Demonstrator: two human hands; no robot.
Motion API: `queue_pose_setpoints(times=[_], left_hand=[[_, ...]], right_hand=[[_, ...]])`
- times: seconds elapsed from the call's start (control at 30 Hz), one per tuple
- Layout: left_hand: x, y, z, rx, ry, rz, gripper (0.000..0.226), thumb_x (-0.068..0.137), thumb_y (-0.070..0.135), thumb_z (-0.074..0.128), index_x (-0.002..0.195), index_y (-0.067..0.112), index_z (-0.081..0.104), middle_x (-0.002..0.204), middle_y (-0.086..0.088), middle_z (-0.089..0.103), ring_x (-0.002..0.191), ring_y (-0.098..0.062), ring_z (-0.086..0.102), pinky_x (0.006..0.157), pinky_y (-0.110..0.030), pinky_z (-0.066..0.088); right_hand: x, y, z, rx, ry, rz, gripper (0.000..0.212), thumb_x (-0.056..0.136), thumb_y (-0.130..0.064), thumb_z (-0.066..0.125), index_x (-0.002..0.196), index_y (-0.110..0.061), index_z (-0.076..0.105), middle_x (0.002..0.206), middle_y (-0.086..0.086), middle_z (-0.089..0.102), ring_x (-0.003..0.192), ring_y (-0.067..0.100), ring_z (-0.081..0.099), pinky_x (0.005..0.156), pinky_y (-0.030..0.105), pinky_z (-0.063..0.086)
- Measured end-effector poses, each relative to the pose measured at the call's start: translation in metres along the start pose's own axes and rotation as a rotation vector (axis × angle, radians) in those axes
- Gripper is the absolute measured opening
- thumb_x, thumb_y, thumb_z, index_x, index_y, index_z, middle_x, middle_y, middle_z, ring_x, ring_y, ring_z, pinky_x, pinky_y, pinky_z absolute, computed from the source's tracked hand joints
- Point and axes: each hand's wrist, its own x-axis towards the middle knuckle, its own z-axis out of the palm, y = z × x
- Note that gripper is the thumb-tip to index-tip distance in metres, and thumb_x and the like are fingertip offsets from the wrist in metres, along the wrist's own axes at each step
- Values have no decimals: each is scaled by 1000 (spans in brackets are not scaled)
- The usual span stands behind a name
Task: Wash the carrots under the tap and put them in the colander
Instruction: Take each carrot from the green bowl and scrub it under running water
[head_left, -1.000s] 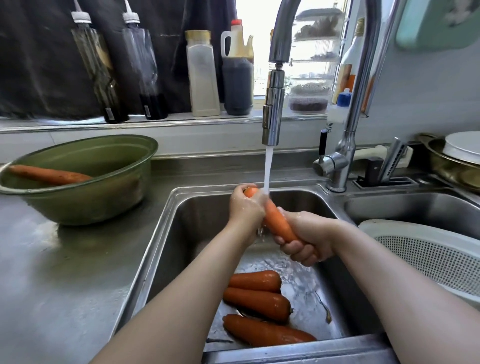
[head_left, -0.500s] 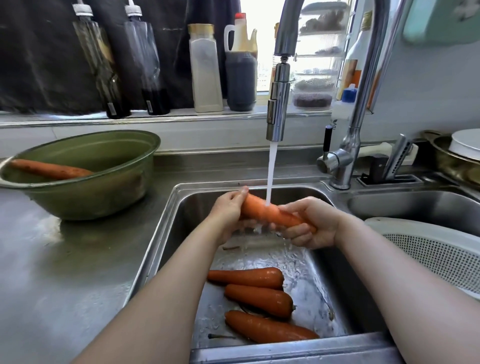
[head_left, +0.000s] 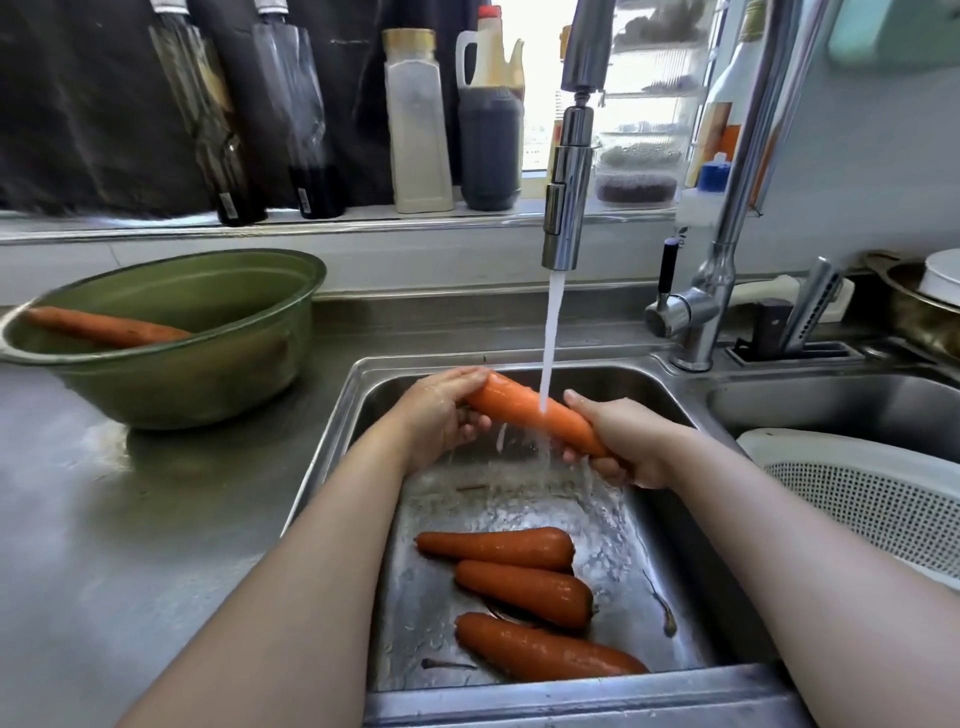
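You hold one carrot (head_left: 535, 415) under the running tap (head_left: 569, 171).
Your left hand (head_left: 441, 415) and right hand (head_left: 631, 441) grip its ends mid-frame; the colander (head_left: 883, 488) sits at right.

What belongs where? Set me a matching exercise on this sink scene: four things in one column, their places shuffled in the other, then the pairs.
Things
1. white colander
2. three carrots together
3. lone carrot far left
4. carrot nearest the tap

Places
a. in the green bowl
b. gripped by the left hand and the right hand, in the water stream
c. on the floor of the left basin
d. in the right basin

Pairs: 1-d, 2-c, 3-a, 4-b
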Motion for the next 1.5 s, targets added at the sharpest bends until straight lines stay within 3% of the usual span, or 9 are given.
queue_pose_setpoints(times=[0.13, 0.33, 0.57, 0.7, 0.77, 0.87, 1.1, 1.3, 1.5], left_hand=[[-1, -11, 13, 369, 80, 83, 24, 103, 25, 62, 126, 26, 58, 107, -7, 59, 69, -14, 58, 59, -23, 48], [-4, -17, 37, 490, 279, 339, 13, 105, 33, 57, 109, 21, 61, 95, 6, 57, 84, -13, 55, 65, -26, 44], [-8, -18, 34, 590, -97, 127, 39, 100, 22, 65, 134, 28, 47, 116, -6, 56, 85, -14, 62, 59, -15, 50], [-2, -20, 45, 622, 111, 286, 12, 105, 23, 54, 116, 18, 55, 101, -3, 59, 76, -13, 57, 51, -13, 44], [4, -20, 44, 672, 226, 347, 20, 108, 31, 47, 106, 16, 61, 93, 0, 60, 78, -16, 56, 57, -21, 44], [8, -18, 36, 602, 237, 216, 31, 109, 42, 43, 102, 21, 64, 91, 0, 60, 84, -21, 59, 70, -34, 51], [14, -19, -2, 226, 256, -190, 19, 102, 30, 57, 108, 12, 56, 79, -13, 53, 48, -16, 44, 39, -18, 31], [21, -34, -33, 595, 401, -259, 71, 92, 71, 56, 127, 8, 56, 103, -17, 66, 67, -22, 60, 49, -23, 37], [23, -52, -29, 641, 217, -458, 27, 101, 34, 50, 109, 9, 54, 81, -17, 58, 55, -21, 52, 46, -22, 37]], right_hand=[[-6, -1, 1, -129, -20, -71, 63, 111, -52, 32, 78, -7, 61, 44, -3, 53, 34, 11, 33, 43, 24, 25], [-7, 6, 2, -50, -291, -94, 43, 107, -48, 45, 119, -11, 63, 78, 6, 62, 59, 18, 55, 52, 32, 54], [-7, 18, -17, -71, -287, 10, 39, 107, -40, 52, 121, -5, 60, 86, 11, 65, 62, 19, 58, 59, 34, 51], [-6, 16, -18, -52, -288, -11, 42, 108, -42, 46, 125, -6, 59, 79, 6, 63, 58, 15, 55, 52, 26, 45], [-6, 12, -17, -29, -339, -4, 46, 108, -44, 44, 126, -4, 58, 80, 5, 63, 58, 14, 54, 52, 25, 44], [-5, 8, -15, 90, -382, 18, 52, 111, -45, 34, 124, 0, 57, 85, 8, 66, 57, 14, 53, 49, 22, 42], [0, 0, -3, 367, -496, 0, 48, 96, -9, 47, 141, 7, 49, 119, 23, 66, 76, 17, 63, 52, 20, 52], [13, 5, 9, 132, -179, 7, 36, 109, -34, 47, 118, -4, 64, 102, 14, 78, 49, 13, 54, 39, 19, 37], [26, 24, 12, -252, -42, 34, 36, 109, -37, 47, 111, -9, 70, 77, 4, 67, 45, 10, 41, 40, 20, 27]])
